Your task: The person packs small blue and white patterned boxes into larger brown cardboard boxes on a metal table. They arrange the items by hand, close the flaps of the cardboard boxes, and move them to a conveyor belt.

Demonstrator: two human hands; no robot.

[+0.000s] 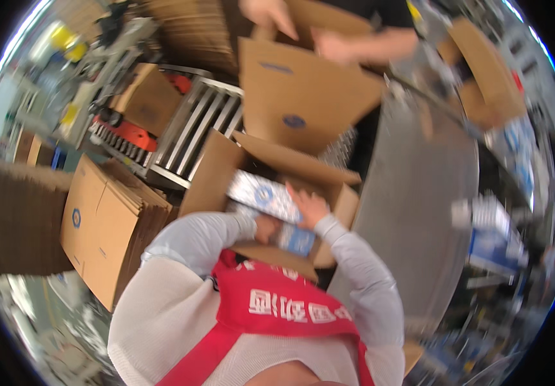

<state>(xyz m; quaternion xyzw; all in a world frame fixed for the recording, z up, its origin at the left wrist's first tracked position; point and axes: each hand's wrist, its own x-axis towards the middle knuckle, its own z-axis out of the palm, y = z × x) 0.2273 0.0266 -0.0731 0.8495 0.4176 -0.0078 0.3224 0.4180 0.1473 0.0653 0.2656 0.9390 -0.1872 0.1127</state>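
A long white box (252, 190) with a silvery pattern and a blue round emblem lies across the inside of an open cardboard carton (210, 170) in front of me. My right hand (310, 207) grips its right end, fingers over the upper face. My left hand (266, 229) reaches down into the carton at the box's near side; its fingers are hidden and blurred. Below my hands a blue-and-white box (297, 238) shows at the carton's near side. The carton's flaps stand raised and spread.
Just beyond, a co-worker's hands (335, 46) hold another open carton (310, 96). A roller conveyor (210, 112) runs at the far left. Flattened cartons (100, 222) are stacked at my left. A curved metal table (413, 212) lies right, with a blue-and-white package (493, 241) beyond.
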